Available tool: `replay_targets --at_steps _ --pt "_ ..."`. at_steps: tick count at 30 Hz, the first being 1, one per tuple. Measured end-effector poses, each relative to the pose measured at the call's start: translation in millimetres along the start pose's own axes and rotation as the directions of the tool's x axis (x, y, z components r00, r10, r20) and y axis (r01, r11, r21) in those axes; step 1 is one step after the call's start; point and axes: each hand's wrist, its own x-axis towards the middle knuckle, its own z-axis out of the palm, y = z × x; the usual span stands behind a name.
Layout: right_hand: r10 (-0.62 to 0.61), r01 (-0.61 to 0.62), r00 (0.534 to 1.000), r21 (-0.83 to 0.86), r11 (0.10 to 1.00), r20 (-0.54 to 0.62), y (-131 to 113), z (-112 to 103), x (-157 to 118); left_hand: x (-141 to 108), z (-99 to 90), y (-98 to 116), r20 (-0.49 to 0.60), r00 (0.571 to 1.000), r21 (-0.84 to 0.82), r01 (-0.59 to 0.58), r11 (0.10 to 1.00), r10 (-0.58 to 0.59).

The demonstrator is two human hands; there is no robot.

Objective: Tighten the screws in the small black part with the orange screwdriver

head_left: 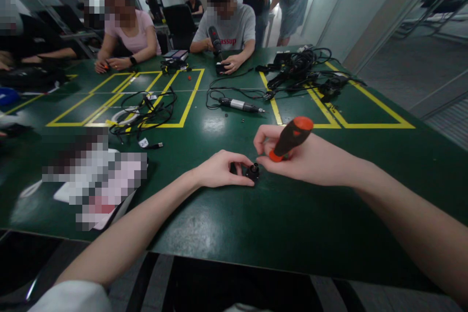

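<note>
Right hand (314,158) gripping an orange-and-black screwdriver (293,137) right of center, left hand (215,169) pinching a small black part (252,174) mid-frame, tangled cables (300,64) at upper right.

A whitish sleeve (73,297) leaves the left forearm (153,212) bare.

On my feed I have my bare left forearm (153,219) slanting inward from a white cloth sleeve (75,297), left hand (219,169) curved in a C-shaped pinch; my right hand (314,162) is curled, bare right forearm (398,204) angling inward.
</note>
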Motion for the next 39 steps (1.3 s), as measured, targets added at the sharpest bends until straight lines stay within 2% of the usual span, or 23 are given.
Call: replay_targets --at_steps 8,16,22,39 --pt "-0.042 0.043 0.999 -0.011 0.999 0.01 2.2 2.9 0.3 -0.7 -0.5 1.0 -0.001 1.0 0.016 0.017 1.0 -0.017" --pt "0.014 -0.015 1.0 0.026 1.0 0.027 3.4 0.3 -0.9 0.0 0.2 1.6 0.003 1.0 -0.003 0.026 1.0 -0.026" --pt "-0.02 0.019 0.999 0.038 0.999 0.03 3.0 2.8 0.3 0.3 0.6 0.3 -0.007 1.0 0.013 0.003 1.0 -0.003" --pt "-0.017 0.016 0.999 0.036 0.999 0.034 3.3 2.9 -0.2 -0.1 0.8 -0.7 -0.007 1.0 0.017 0.02 1.0 -0.02"
